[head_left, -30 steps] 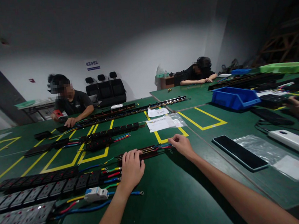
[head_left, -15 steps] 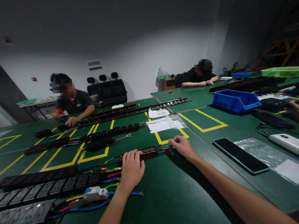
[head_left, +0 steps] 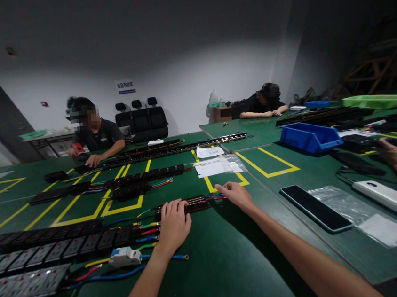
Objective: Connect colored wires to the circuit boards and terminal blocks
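The socket strip lies open on the tabletop, its rails bare and its coloured wires fitted (no cover on it yet). The left hand presses flat on one end, grip unclosed. The right hand curls at the wire ends, perhaps pinching them; its grip is too small to tell.

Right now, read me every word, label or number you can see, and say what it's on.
Nothing can be quoted with certainty.
Blue wall sign: white characters, too small to read.
Red wall plate: too small.
Sleeved paper sheet: print blurred.
White slip behind it: print blurred.
Breaker: label too small.
Socket strips: no legible markings.
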The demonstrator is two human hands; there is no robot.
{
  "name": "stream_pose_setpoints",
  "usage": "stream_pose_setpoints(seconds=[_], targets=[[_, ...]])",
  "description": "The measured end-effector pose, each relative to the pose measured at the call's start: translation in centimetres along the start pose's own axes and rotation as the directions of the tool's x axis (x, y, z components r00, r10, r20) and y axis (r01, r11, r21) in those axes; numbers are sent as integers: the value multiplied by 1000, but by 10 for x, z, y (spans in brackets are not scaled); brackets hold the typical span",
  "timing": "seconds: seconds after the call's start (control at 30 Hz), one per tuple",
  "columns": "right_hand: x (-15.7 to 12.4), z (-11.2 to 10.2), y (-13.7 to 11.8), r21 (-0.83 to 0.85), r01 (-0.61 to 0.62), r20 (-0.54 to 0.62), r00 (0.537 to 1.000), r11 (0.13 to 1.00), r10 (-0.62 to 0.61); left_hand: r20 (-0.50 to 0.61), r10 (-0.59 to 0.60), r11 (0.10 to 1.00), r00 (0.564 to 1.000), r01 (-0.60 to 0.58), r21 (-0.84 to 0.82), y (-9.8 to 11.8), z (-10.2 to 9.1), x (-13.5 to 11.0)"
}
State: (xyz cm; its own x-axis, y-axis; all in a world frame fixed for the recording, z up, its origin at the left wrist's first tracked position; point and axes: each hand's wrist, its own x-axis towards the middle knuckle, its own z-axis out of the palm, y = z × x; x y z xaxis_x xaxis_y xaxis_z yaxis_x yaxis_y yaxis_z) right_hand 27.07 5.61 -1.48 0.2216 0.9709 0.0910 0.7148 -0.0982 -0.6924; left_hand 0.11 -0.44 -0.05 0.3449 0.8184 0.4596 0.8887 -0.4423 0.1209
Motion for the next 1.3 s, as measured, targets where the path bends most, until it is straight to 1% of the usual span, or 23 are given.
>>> stream_pose_setpoints(seconds=[0.1,0.23,0.37,0.47,0.57,0.73,0.9,1.07,1.23,1.3], targets=[[-2,4,-3,-15,15,-21,1000,1000,-15,-16,-3,1000,1000,3,-5,0,1,-1],[1,5,0,3,22,1,1000,1000,-22,-33,0,1000,999,-1,-5,0,3,-1],[2,4,-5,-42,-17,12,1000,999,18,-25,-3,1000,1000,3,11,-1,5,-2],[-1,5,-12,-117,-62,1,998,991,63,-24,-6,1000,1000,6,8,-1,5,-2],[-5,7,-14,-148,-77,-16,997,986,75,-24,-6,1000,1000,6,-5,-1,5,-2],[-6,10,-10,-114,-42,-55,998,993,36,-32,-10,1000,999,9,-22,-1,6,-3],[-3,13,-8,-86,-16,-45,999,996,12,-27,-9,1000,1000,8,-23,-1,6,-2],[-5,14,-8,-80,-11,-72,997,997,5,-33,-9,1000,999,9,-25,-1,5,-2],[-7,10,-6,-58,23,-28,999,998,-24,-25,-3,1000,1000,2,-18,-2,4,-3],[-8,8,-5,-64,25,-30,999,998,-27,-22,-4,1000,1000,4,-16,-2,4,-3]])
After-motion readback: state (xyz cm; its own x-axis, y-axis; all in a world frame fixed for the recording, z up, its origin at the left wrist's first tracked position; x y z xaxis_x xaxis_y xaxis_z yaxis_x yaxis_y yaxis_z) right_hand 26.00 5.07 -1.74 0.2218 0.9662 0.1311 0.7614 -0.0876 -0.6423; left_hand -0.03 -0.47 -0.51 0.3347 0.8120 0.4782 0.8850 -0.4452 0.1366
